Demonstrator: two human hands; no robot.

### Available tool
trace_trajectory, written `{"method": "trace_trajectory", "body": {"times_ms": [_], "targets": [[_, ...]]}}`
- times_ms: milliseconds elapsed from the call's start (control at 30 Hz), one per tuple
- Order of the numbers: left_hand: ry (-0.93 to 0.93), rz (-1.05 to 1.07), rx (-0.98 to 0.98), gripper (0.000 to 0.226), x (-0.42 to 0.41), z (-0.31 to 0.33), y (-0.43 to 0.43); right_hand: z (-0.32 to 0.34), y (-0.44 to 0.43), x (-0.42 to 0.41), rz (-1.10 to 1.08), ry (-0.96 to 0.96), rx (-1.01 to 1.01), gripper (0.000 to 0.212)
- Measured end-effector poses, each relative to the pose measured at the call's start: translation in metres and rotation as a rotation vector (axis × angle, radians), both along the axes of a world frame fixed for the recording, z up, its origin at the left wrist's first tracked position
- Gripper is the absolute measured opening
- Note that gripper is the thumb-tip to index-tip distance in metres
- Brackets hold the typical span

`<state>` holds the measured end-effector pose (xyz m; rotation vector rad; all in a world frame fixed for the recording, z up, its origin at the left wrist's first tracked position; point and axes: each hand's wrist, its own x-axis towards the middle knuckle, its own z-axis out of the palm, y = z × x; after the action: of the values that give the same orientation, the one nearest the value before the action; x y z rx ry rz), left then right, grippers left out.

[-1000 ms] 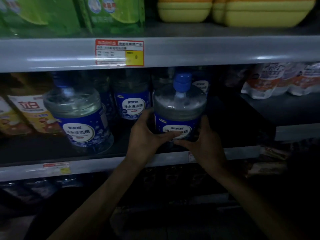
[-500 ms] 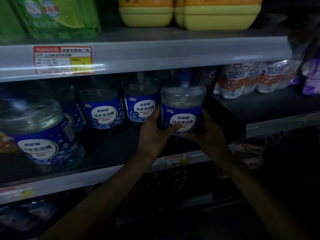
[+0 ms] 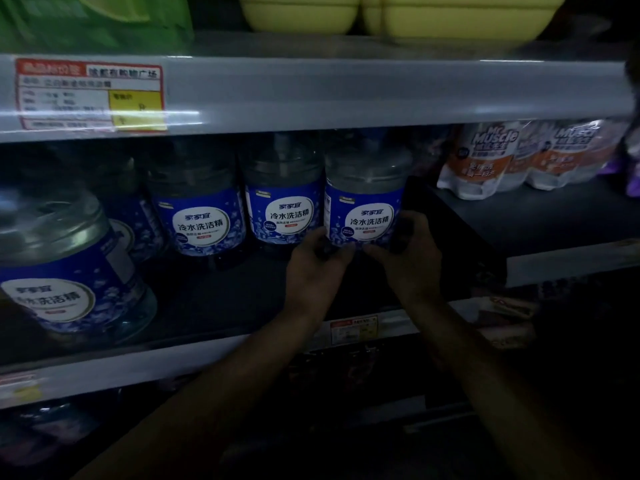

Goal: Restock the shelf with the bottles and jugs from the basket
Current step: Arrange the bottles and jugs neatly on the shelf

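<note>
Left grip (image 3: 317, 268) and right grip (image 3: 410, 259) side by side, fingers (image 3: 415, 221) curled.

Both hands are on the jug (image 3: 363, 202): the left hand (image 3: 311, 268) wraps its lower left side, the right hand (image 3: 408, 258) curls round its lower right, thumbs close under the blue label. The jug stands upright on the dark shelf (image 3: 173, 362). Matching jugs (image 3: 282, 206) stand just left of it, white-and-orange pouches (image 3: 495, 157) right, yellow tubs (image 3: 450, 15) above.
</note>
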<state>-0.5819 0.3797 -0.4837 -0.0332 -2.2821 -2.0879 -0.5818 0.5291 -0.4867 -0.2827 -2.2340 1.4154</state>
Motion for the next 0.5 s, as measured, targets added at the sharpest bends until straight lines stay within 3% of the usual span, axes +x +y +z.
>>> {"method": "trace_trajectory", "body": {"times_ms": [200,333,500], "targets": [[-0.045,-0.011,0.168,0.037,-0.007,0.004,0.009,-0.005,-0.006,-0.026,-0.009,0.05,-0.145,0.075],[0.002,-0.018,0.15,0.051,-0.008,0.004,0.014,-0.011,-0.01,-0.035,-0.045,0.117,-0.224,0.063],[0.018,-0.015,0.148,0.044,-0.009,0.005,0.017,-0.009,-0.005,-0.036,-0.033,0.077,-0.268,0.059]]}}
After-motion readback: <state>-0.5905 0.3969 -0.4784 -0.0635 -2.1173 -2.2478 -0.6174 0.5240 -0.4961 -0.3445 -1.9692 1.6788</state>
